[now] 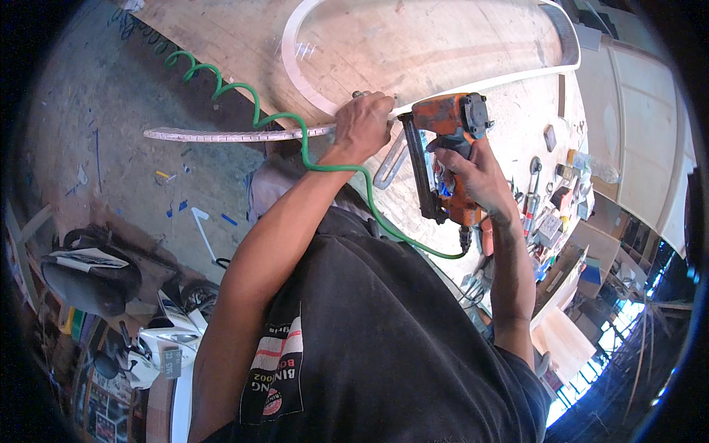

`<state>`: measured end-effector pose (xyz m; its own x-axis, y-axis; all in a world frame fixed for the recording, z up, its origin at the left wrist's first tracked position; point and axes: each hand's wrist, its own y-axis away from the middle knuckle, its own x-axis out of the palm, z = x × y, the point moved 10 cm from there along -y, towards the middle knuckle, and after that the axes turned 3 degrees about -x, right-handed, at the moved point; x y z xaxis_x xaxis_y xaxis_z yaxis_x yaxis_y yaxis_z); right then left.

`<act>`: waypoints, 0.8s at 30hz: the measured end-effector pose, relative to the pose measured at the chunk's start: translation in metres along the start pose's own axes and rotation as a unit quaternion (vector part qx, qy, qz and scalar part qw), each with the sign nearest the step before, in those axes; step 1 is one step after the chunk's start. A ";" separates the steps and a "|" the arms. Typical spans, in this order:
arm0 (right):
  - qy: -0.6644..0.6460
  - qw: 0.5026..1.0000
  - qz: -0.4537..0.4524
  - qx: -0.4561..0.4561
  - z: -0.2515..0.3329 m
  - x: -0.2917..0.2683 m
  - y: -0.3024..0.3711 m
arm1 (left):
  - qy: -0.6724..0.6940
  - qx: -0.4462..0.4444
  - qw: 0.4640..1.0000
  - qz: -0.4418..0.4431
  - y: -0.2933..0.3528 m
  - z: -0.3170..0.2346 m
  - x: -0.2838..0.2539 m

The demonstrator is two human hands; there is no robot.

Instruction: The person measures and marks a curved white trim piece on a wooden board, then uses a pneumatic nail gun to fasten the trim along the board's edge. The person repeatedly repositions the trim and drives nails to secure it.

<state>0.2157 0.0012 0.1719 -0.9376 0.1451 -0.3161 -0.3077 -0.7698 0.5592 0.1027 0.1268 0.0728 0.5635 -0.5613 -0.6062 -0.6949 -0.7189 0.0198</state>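
My right hand [476, 177] is wrapped round the handle of an orange and black air nail gun [450, 118]. Its nose is close to the white-edged curved frame [487, 79]; whether they touch I cannot tell. From the gun's lower end a green coiled air hose [340, 168] runs left over my left forearm. My left hand [362, 125] is closed on a slender, bent wooden strip [229, 136] with many small cuts along it, where it meets the frame's pale curved band [303, 74]. The fingertips are partly hidden.
The frame lies on a wooden worktable [421, 37]. Along the table's right side are a clear plastic bottle [602, 168], a sanding block [549, 138] and several scattered tools. A parked motorbike [162, 347] stands at lower left, and small blue scraps [229, 219] dot the floor.
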 end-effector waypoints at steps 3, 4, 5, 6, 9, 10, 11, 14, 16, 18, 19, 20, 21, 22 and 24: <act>0.010 1.000 0.010 0.005 0.000 0.004 -0.001 | -0.004 0.000 1.000 0.001 0.000 0.000 0.001; 0.015 1.000 0.013 0.005 0.000 0.005 -0.002 | -0.003 0.003 1.000 0.001 -0.001 0.000 0.002; 0.024 1.000 0.017 0.001 -0.001 0.005 -0.003 | -0.004 0.002 1.000 0.000 -0.001 0.001 0.001; 0.027 0.999 0.021 0.006 -0.001 0.006 -0.003 | -0.005 0.001 1.000 0.000 0.000 0.001 0.001; 0.029 0.998 0.036 0.041 0.001 0.009 -0.003 | -0.006 -0.004 1.000 0.001 -0.001 0.002 0.001; 0.029 0.998 0.032 0.040 0.002 0.009 -0.003 | -0.007 -0.007 1.000 0.002 -0.001 0.002 0.001; 0.028 0.998 0.027 0.040 0.002 0.009 -0.002 | -0.006 -0.006 1.000 0.003 -0.001 0.001 0.001; 0.027 0.999 0.017 0.016 0.004 0.009 -0.003 | -0.008 -0.004 1.000 0.005 -0.001 0.001 0.000; 0.026 1.000 0.014 0.005 0.006 0.010 -0.004 | -0.011 -0.005 1.000 0.005 0.000 0.000 -0.001; 0.026 1.000 0.010 0.011 0.007 0.011 -0.002 | -0.011 -0.014 1.000 0.013 -0.001 0.001 -0.001; 0.034 0.999 0.006 -0.005 0.008 0.011 -0.003 | -0.011 -0.018 1.000 0.017 0.000 0.001 -0.001; 0.043 0.999 0.001 -0.021 0.007 0.010 -0.004 | -0.012 -0.018 1.000 0.017 0.000 0.001 -0.001; 0.052 0.998 0.002 -0.025 0.007 0.010 -0.005 | -0.012 -0.018 1.000 0.018 0.000 0.001 -0.001; 0.061 0.998 0.004 -0.029 0.007 0.010 -0.006 | -0.013 -0.017 1.000 0.019 0.000 0.001 -0.001; 0.069 0.997 0.006 -0.024 0.008 0.009 -0.006 | -0.012 -0.011 1.000 -0.001 0.000 0.002 -0.001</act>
<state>0.2078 0.0119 0.1715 -0.9091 0.0519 -0.4133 -0.2853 -0.8005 0.5270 0.1018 0.1282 0.0716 0.5528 -0.5504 -0.6257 -0.6844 -0.7282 0.0360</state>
